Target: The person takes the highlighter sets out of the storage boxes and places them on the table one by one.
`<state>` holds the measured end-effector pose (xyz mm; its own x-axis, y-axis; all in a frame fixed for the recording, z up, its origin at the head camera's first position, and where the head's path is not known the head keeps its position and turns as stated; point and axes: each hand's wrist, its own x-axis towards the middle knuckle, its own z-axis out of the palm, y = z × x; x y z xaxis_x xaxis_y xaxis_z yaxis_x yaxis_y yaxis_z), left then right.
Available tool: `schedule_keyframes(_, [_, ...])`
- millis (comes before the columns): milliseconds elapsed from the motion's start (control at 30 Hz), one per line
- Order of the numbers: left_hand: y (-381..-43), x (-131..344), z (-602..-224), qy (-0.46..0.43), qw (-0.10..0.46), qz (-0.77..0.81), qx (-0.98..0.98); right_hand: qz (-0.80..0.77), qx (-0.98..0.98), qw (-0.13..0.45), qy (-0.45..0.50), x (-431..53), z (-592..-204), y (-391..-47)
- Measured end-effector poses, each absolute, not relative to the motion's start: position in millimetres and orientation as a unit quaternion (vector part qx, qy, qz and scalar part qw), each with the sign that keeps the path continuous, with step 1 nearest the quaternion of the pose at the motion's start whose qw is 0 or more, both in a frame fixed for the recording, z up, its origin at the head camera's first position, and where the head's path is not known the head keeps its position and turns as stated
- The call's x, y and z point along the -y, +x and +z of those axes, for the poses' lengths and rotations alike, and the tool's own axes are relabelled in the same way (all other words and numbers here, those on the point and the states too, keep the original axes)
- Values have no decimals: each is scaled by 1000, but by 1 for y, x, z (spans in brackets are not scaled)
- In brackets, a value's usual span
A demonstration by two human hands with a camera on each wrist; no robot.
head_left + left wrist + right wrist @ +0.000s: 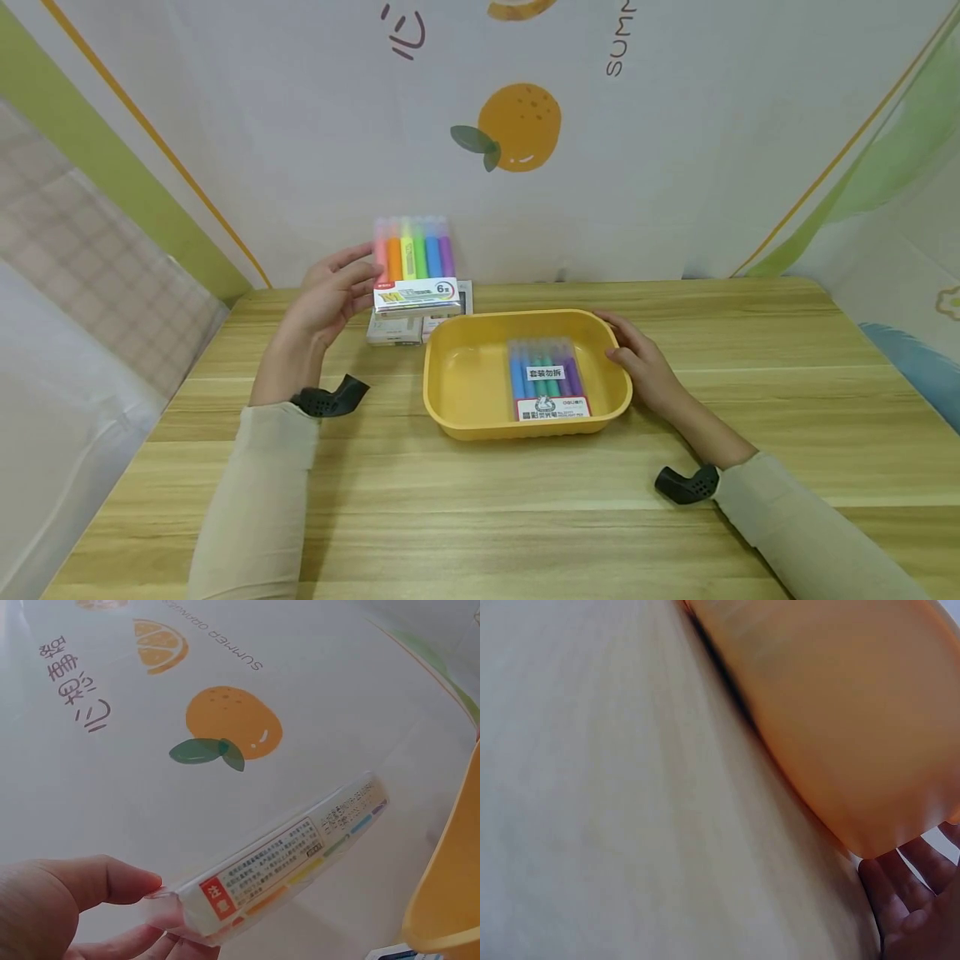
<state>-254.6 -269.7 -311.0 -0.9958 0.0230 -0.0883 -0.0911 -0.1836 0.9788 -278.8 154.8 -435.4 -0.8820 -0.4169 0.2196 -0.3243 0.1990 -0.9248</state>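
Note:
In the head view my left hand [327,293] pinches a clear pack of highlighters [412,262] by its left side. The pens run from pink through orange, yellow, green and blue to purple, above a white label band. The left wrist view shows the thumb and fingers on one end of this pack [277,866], its printed edge turned to the camera. My right hand [647,371] grips the right rim of a yellow plastic tray [467,379], thumb over the rim. A second highlighter pack [549,379], with blue, green and purple pens, lies inside the tray on its right side.
Small white boxes [395,331] lie on the table behind the tray's left corner, partly hidden under the raised pack. The wooden table [480,517] ends at a white curtain [315,150] printed with oranges.

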Motion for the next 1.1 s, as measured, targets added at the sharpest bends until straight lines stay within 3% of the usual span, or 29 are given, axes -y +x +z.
schedule_keyframes(1100, [-262, 283, -328, -70, 22, 740, -669, -592, -768, 42, -243, -155, -436, -279])
